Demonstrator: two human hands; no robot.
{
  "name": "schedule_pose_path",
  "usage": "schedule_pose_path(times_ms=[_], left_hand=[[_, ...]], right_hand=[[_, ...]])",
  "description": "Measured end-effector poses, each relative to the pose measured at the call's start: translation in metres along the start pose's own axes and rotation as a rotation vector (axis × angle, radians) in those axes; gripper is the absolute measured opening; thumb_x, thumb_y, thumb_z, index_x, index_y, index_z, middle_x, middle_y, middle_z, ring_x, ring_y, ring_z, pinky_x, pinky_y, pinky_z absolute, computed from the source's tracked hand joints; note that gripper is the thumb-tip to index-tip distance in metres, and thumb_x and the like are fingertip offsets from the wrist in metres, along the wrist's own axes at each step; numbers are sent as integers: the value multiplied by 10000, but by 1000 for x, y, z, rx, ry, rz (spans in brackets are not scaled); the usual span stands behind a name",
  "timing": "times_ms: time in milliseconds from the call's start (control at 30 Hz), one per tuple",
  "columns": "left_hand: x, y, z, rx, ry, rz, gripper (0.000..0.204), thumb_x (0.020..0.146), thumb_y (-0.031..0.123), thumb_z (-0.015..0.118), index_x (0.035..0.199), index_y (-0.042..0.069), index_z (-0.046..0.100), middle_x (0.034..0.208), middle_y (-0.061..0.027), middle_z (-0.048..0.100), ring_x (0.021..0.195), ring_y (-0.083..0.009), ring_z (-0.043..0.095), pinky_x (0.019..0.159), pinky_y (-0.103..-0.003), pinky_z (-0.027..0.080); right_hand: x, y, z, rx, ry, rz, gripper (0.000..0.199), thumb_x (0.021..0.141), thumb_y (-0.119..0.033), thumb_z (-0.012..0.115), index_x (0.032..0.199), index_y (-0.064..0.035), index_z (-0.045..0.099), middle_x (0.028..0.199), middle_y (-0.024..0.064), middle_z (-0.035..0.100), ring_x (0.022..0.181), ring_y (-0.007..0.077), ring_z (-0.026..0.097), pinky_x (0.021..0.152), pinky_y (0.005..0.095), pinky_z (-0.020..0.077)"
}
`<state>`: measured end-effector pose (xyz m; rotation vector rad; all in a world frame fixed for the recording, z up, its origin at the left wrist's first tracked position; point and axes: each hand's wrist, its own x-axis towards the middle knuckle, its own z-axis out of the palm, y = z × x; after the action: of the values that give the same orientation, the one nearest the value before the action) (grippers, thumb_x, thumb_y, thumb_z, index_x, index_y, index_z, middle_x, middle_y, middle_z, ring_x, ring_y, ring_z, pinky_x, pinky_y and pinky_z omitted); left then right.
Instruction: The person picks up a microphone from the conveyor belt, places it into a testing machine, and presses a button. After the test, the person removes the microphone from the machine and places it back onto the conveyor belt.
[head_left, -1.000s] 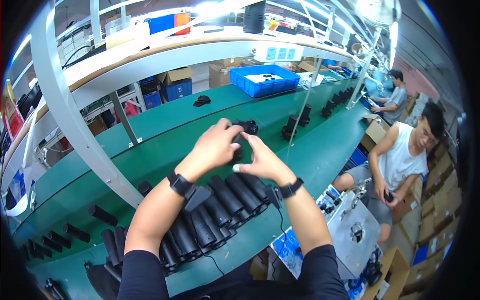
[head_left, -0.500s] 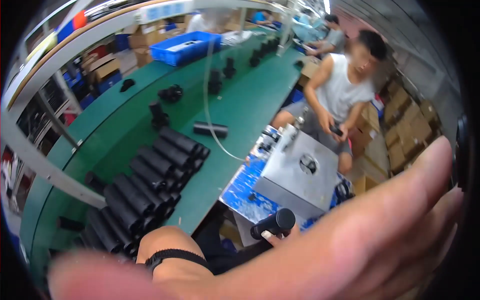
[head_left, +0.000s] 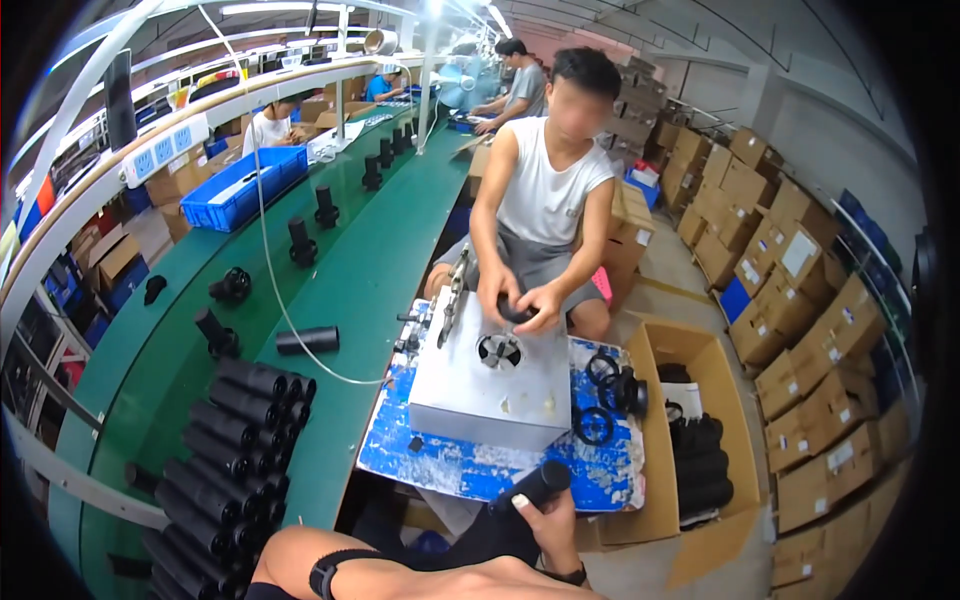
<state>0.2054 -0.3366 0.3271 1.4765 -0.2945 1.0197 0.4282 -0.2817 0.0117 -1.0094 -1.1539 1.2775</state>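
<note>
My right hand (head_left: 552, 522) is closed round a black cylinder (head_left: 541, 484), its thumb along the near side. The cylinder leans with its flat end up and right, in front of the blue worn tabletop (head_left: 390, 440). At the lower edge, my left hand (head_left: 480, 580) is close and blurred, a black strap (head_left: 325, 572) round that arm; its fingers are hidden. Beyond my right hand stands a grey metal box (head_left: 490, 418) with a round opening (head_left: 499, 351) on top. Across it, a person in a white sleeveless top (head_left: 560, 180) holds a small black part (head_left: 515, 310) in both hands.
On the green bench (head_left: 330, 400) at left lie stacked black tubes (head_left: 205, 490), one loose tube (head_left: 308, 340) and standing black parts (head_left: 302, 243). A blue bin (head_left: 245, 190) sits farther back. Black rings (head_left: 594, 426) lie right of the box, beside an open carton (head_left: 655, 470). Cartons (head_left: 800, 340) line the right.
My left hand, large across the lower right before, has dropped to the lower edge. The view has swung right. The other person's hands are now over the metal box. My right hand keeps the cylinder.
</note>
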Motion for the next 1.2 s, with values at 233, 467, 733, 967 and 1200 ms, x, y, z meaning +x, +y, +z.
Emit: schedule_pose_path(times_ms=[233,467,733,967,1200], left_hand=[[-42,-25,-10,369,116,12,592,1139,335,356,1105,-148,696,1127,-337,723,976,-448,758,833,-425,628],[-40,-38,-30,355,82,163,402,1084,225,522,810,-37,655,803,-193,697,624,-364,660,529,-435,499],[-36,-27,-18,693,172,-33,325,995,222,593,723,58,526,654,-83,579,542,-311,593,456,-431,424],[-41,-44,-4,1063,123,-179,274,867,273,637,728,104,472,628,-44,497,540,-262,590,430,-401,409],[-75,-46,-9,1375,-33,-194,284,856,335,668,786,118,499,691,-24,534,567,-231,601,434,-398,423]], right_hand=[[6,-5,25,61,-66,26,577,831,0,864,1308,-28,541,1156,65,674,1032,167,681,938,344,564],[21,-7,32,33,-122,34,569,829,25,847,1308,-25,544,1166,70,677,1028,175,683,944,348,563],[8,3,18,-52,-77,63,571,836,21,833,1325,-29,541,1204,78,669,1090,191,665,1013,372,534],[9,12,15,5,13,124,570,847,-3,829,1342,-22,547,1259,90,644,1143,196,642,1057,373,503],[13,9,25,-18,-114,121,588,866,-28,810,1377,-20,519,1267,88,641,1167,198,642,1076,369,501]])
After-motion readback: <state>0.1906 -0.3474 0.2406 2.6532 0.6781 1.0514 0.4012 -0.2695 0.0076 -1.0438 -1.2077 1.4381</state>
